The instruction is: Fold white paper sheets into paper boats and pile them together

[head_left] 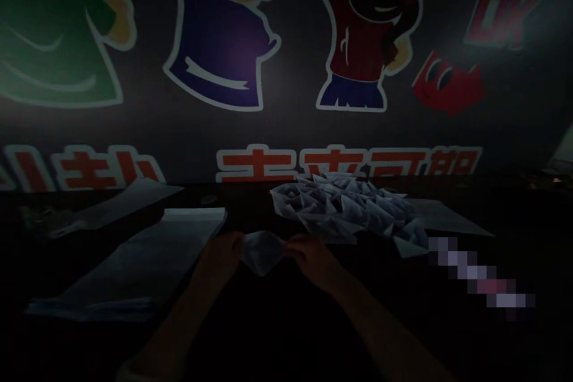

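Observation:
In the dim head view, a small pale piece of folded paper (263, 253), roughly diamond-shaped, is held between my two hands over the dark table. My left hand (229, 246) pinches its left corner, and my right hand (308, 250) pinches the right corner with fingers closed. Beyond my right hand lies a heap of white folded paper shapes (349, 203) with pointed corners, like paper boats. Left of my left hand is a stack of pale flat sheets (147, 259). Fine detail of the folds is lost in the dark.
Another pale sheet (129, 200) lies farther back at left, near a crumpled clear item (49, 221). A flat sheet (447, 216) extends from behind the heap at right. A long pixelated object (481, 277) lies right. Behind the table stands a wall (286, 125) with cartoon figures.

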The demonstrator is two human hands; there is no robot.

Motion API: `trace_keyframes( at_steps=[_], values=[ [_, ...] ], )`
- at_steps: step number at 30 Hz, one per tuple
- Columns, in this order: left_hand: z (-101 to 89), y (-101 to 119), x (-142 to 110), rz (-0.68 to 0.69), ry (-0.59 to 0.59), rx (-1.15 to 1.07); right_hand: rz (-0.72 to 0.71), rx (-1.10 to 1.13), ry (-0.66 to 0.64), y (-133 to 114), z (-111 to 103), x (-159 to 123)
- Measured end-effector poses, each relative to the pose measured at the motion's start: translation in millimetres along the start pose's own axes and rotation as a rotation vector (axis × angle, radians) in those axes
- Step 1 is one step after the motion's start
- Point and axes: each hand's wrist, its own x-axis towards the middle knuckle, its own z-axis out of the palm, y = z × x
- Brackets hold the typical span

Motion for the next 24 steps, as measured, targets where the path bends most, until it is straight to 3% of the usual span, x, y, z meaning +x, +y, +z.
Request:
trace_keyframes(
  at_steps=[6,8,14,18,24],
  values=[
    [-0.3,5,0,-0.025,0.199,-0.08,0.136,-0.332,0.052,18,-25,0],
    [-1.4,5,-2,-0.014,0.215,-0.076,0.186,-0.436,0.07,27,-31,-1],
    [-5.2,12,-9,-0.073,0.04,0.139,0.286,-0.634,0.132,63,-40,-1],
    [-10.4,8,-12,-0.104,0.028,0.311,0.34,-0.713,0.214,82,-45,2],
    [-28.4,-16,-15,-0.287,-0.008,0.421,0.392,-0.816,0.212,78,-54,-2]
  ],
)
